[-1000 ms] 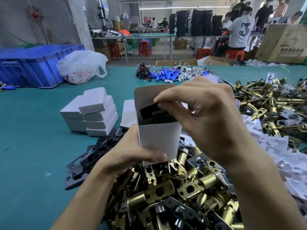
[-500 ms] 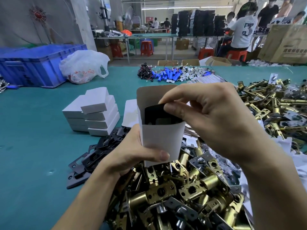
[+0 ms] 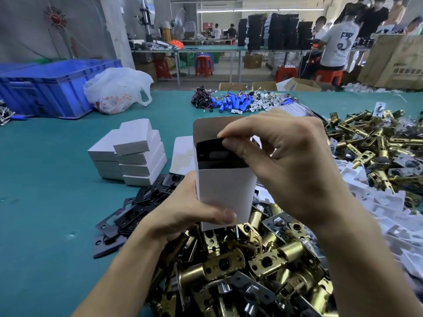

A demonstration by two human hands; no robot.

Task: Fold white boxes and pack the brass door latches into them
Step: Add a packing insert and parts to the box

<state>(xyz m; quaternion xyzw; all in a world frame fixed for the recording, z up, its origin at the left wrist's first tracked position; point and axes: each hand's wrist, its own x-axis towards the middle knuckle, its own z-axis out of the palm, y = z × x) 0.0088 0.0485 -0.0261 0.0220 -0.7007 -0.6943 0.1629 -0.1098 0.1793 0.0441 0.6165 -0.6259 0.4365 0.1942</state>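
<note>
A white box was held upright, a black plate pinched at its open mouth.
The left hand gripped the box low down, thumb across its front; the right hand's thumb and forefinger pinched the plate's top edge (the rest sat inside the box). A heap of brass latches lay just beneath both hands.

Bare left hand, bare right hand

Left hand holding upright white box, right hand pinching black plate, seemingly half inside
</note>
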